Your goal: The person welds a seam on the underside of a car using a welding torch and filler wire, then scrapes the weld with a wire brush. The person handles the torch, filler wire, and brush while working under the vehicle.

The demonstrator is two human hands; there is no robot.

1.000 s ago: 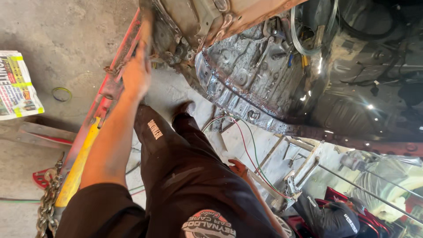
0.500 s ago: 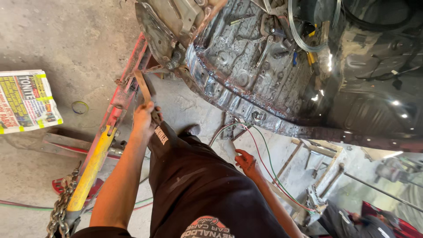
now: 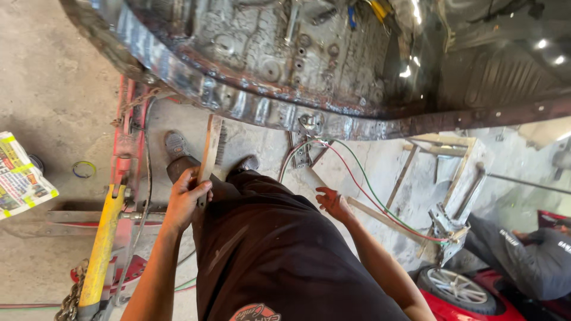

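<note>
My left hand (image 3: 185,196) grips the lower end of a long wooden-handled wire brush (image 3: 210,150), which points up toward the rusty edge of a stripped car body shell (image 3: 262,113). My right hand (image 3: 333,203) hangs free beside my dark trousers (image 3: 267,249), fingers loosely apart, holding nothing. Both of my shoes (image 3: 176,144) stand on the concrete floor just under the shell's lower edge.
A red frame with a yellow-handled jack (image 3: 102,249) and a chain (image 3: 70,300) lies to the left. A printed newspaper (image 3: 21,178) sits at far left. Red and green hoses (image 3: 380,202) run to a metal stand (image 3: 452,202). Another person (image 3: 535,255) crouches at the right.
My left hand has come down from the shell with the brush and now holds it upright near my thigh. The view has shifted right, and my right hand has come into sight.
</note>
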